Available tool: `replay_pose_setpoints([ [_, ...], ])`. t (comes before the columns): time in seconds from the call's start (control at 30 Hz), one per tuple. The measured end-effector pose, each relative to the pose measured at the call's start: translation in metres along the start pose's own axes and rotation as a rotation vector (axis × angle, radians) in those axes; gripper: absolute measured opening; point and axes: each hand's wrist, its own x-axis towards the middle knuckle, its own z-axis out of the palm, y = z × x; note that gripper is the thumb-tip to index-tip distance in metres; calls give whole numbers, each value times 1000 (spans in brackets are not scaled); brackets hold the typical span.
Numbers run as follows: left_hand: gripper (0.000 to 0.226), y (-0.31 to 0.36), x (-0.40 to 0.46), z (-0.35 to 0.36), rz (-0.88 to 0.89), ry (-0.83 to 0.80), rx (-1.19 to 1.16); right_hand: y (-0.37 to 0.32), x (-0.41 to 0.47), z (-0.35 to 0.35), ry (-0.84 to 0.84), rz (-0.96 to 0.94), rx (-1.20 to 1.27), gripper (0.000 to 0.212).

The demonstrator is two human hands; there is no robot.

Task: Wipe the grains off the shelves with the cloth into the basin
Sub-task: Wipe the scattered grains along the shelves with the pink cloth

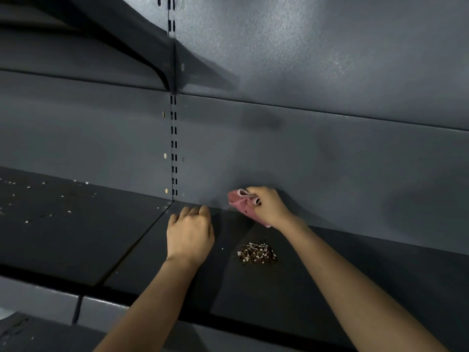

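Right hand (270,207) bunches soft pink cloth (241,203).

Right hand (269,207) grips pink cloth (241,204) behind, apparently, piled grains (256,254).
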Motion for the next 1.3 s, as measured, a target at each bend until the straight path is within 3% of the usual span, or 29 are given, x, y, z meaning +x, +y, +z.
replay_pose_setpoints([
  [0.13,5,0,0,0,-3,-9,15,7,-6,25,-162,-4,-58,24],
  [0.33,2,1,0,-3,6,-4,37,-17,-15,-11,-469,-23,45,56],
  [0.43,12,-1,-1,-2,-9,18,70,-16,-1,-12,-341,-22,127,50],
  [0.53,13,-3,-1,-2,-41,41,95,-15,15,5,-208,-56,33,40],
  [0.6,11,-5,-1,-1,-83,44,109,-17,20,26,-239,-37,52,37],
  [0.7,10,-6,1,0,-132,58,122,-28,16,49,-391,-26,205,16],
  [0.83,10,-6,1,-1,-147,59,100,-35,4,40,-590,31,387,56],
  [0.9,8,-7,0,-2,-149,36,89,-34,-1,30,-624,-18,336,58],
  [0.97,6,-7,-1,-2,-146,5,83,-33,-7,13,-585,-51,282,51],
  [1.03,7,-7,-1,-3,-143,1,73,-33,-15,-7,-440,-23,290,46],
  [1.2,7,-3,-2,-6,-133,-17,68,1,-41,-38,-40,219,577,31],
  [1.3,8,-1,-2,-6,-122,-25,59,29,-59,-47,98,309,202,23],
])
